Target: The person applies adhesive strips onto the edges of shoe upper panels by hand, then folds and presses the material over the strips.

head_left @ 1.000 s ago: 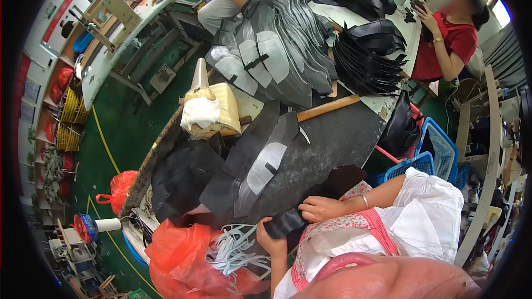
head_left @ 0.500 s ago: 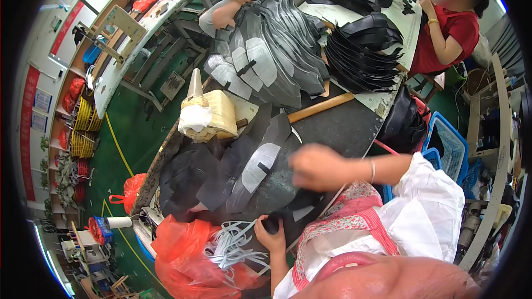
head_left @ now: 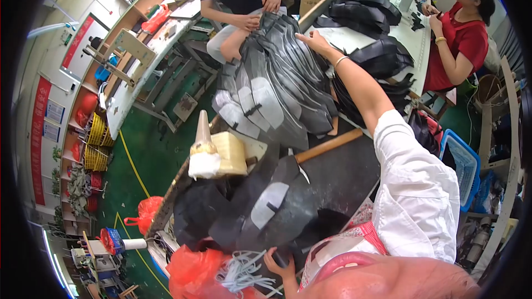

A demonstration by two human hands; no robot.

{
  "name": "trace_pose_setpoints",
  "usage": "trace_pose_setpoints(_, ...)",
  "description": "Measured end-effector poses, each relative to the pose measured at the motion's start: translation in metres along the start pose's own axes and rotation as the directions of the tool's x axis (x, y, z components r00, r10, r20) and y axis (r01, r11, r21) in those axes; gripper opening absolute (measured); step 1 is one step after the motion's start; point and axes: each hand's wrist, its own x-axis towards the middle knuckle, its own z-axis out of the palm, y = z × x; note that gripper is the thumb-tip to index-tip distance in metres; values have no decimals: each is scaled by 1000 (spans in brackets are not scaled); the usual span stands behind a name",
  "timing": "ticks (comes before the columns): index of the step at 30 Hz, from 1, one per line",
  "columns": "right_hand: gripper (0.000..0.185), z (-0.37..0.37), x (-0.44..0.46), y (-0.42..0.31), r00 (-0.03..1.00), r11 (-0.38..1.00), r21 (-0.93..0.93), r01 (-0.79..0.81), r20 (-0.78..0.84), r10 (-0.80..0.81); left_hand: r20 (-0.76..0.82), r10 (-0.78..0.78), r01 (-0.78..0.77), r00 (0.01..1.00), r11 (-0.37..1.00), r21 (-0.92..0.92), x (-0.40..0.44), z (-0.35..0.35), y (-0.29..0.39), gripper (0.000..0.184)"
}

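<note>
My right arm stretches far across the table, and my right hand [head_left: 316, 43] is at the edge of the big fanned pile of grey and black cut sheets [head_left: 282, 72]. Its index finger extends toward the pile; nothing shows in its grasp. Low in the view, my left hand [head_left: 281, 268] curls around a dark piece [head_left: 284, 256] near the table's front edge. Beside it lie pale cords [head_left: 244, 271] on a red plastic bag [head_left: 194, 271]. A black sheet with a silvery patch [head_left: 270, 206] lies flat in front of me.
A cone on a yellowish block [head_left: 230, 154] stands at the table's left, near a wooden stick [head_left: 328, 146]. Stacked black pieces [head_left: 382, 58] are at the right. One person sits opposite, hands at the pile; another, in a red top [head_left: 460, 44], works at right. Blue baskets [head_left: 460, 160] stand right.
My right hand has moved from above the near table out to the far pile, with the arm extended. The view has shifted, so the table appears lower. My left hand stays near the front edge.
</note>
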Motion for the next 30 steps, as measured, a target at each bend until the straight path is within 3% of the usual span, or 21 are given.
trace_pose_setpoints(2,104,24,29,14,975,970,240,34,204,-85,-11,-19,19,1000,1000,13,-4,3,-3,43)
trace_pose_setpoints(4,107,34,24,4,981,995,-64,78,183,-65,-16,-30,30,999,999,20,-4,3,3,43)
trace_pose_setpoints(8,93,36,14,-13,906,983,-67,168,404,-127,-30,-88,90,996,993,77,-13,7,-1,43)
trace_pose_setpoints(10,100,57,-1,-10,887,950,-63,306,380,-261,-25,-93,95,995,991,99,-8,13,-2,43)
trace_pose_setpoints(12,91,59,-17,-33,850,935,-139,326,476,-226,-21,-90,92,996,988,124,-1,17,-4,42)
trace_pose_setpoints(19,85,68,-45,-35,882,944,-76,320,389,-267,13,-92,89,996,984,153,10,24,-8,42)
trace_pose_setpoints(30,85,71,-45,-33,885,948,-77,309,389,-257,53,-101,90,993,980,179,13,20,-12,42)
